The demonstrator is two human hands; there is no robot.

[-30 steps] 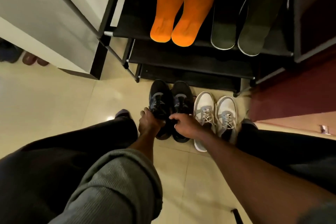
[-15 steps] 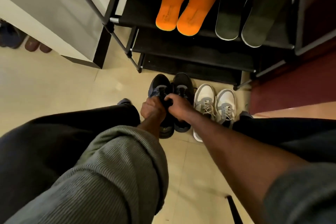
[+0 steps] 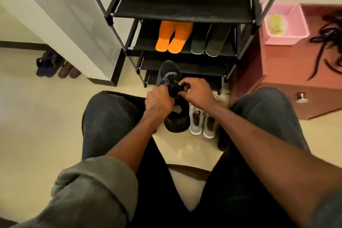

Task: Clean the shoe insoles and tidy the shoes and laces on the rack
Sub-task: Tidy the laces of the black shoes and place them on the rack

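Observation:
A dark sneaker [image 3: 169, 72] with a blue-grey upper is lifted off the floor between my knees, its toe pointing at the black shoe rack [image 3: 183, 1]. My left hand [image 3: 159, 99] and my right hand [image 3: 197, 92] both pinch its black laces [image 3: 174, 89] over the tongue. The second dark sneaker [image 3: 177, 122] stands on the floor below, partly hidden by my left wrist. A pair of white and grey sneakers [image 3: 202, 124] stands to its right. Two orange insoles [image 3: 173, 38] and two dark grey insoles [image 3: 209, 41] lie on a middle shelf.
A pink basket [image 3: 286, 24] with a yellow cloth sits on a reddish cabinet [image 3: 288, 72] to the right, beside loose dark laces [image 3: 331, 42]. More shoes [image 3: 55, 66] stand by the white wall at left. I sit on a stool [image 3: 187, 176].
One dark sneaker has come up off the floor in both hands. The view has tilted up and back, showing more of the rack, the pink basket and the cabinet.

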